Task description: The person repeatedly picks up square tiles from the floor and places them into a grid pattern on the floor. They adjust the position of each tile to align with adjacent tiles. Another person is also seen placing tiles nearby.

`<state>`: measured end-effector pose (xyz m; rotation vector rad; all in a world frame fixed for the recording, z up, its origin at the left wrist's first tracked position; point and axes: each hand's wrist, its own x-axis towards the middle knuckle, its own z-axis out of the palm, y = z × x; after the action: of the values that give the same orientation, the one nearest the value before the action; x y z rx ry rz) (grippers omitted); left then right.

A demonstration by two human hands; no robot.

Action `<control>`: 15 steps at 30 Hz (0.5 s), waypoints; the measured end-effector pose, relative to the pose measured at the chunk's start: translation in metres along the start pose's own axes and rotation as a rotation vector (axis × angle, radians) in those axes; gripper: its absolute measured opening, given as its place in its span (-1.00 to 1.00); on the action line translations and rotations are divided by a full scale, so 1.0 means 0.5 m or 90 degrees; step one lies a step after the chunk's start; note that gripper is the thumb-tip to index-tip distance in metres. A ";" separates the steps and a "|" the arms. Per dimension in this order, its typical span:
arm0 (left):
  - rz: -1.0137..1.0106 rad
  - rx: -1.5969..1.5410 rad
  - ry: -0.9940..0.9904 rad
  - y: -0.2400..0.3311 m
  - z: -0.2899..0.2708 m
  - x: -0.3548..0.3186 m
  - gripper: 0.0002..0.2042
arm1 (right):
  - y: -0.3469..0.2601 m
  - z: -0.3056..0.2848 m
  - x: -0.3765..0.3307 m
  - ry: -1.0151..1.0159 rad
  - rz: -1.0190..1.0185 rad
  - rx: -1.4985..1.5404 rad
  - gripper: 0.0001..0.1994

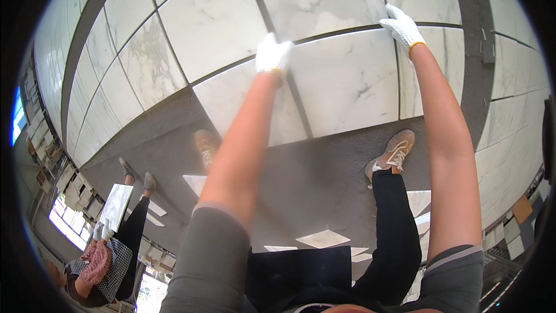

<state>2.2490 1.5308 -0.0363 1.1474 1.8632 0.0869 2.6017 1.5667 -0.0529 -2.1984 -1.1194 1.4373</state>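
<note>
Marble slab (353,84) — lying flat on the grey floor (318,179), between a left neighbour slab (223,98) and a narrower right-hand slab (433,81). Left grip (272,54) blurred above the far end of the left joint, too smeared to tell whether spread or closed; right grip (401,26) by the far right corner, thumb and fingers spread, pinching nothing visible. Could well twist out of line if pressed unevenly from one side, widening one dark joint and narrowing another. Might chip along an edge if knocked against a neighbour, or trap a gloved fingertip in a gap. Possible scuffs, too, from a misplaced left shoe (206,148) or right shoe (395,149), both near the row's close edge. Farther back, behind the shoes, a loose pale slab (323,238) — likely a trip hazard when stepping backward. Off to the left, a co-worker (107,272) holding a carried slab (116,204).
</note>
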 end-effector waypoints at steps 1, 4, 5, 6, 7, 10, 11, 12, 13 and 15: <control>-0.002 0.041 0.013 0.009 0.004 0.003 -0.30 | 0.002 0.006 0.012 -0.007 -0.020 -0.010 -0.30; -0.012 0.080 0.017 0.031 0.018 0.008 -0.42 | 0.008 0.010 0.034 0.000 0.052 -0.003 -0.30; -0.024 0.090 0.046 0.035 0.026 0.007 -0.43 | 0.006 0.013 0.041 0.003 0.046 -0.021 -0.30; -0.040 0.099 0.056 0.039 0.031 0.011 -0.45 | 0.003 0.016 0.048 0.012 0.062 -0.044 -0.30; -0.045 0.070 0.075 0.039 0.033 0.015 -0.46 | 0.000 0.020 0.053 0.029 0.085 -0.058 -0.30; -0.042 0.031 0.053 0.028 0.032 0.027 -0.48 | -0.005 0.029 0.046 0.066 0.056 0.059 -0.33; -0.016 0.045 0.033 0.021 0.031 0.029 -0.49 | -0.006 0.029 0.040 0.066 0.085 0.118 -0.33; -0.009 0.069 0.018 0.018 0.032 0.035 -0.52 | -0.010 0.028 0.038 0.053 0.085 0.143 -0.33; -0.003 0.048 0.023 0.013 0.034 0.039 -0.54 | -0.013 0.025 0.034 0.042 0.098 0.162 -0.33; -0.031 0.023 0.038 0.006 0.040 0.052 -0.60 | -0.018 0.021 0.026 0.039 0.100 0.181 -0.33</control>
<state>2.2618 1.5442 -0.0633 1.1338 1.9518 0.0601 2.5910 1.5804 -0.0610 -2.1471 -0.6874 1.4768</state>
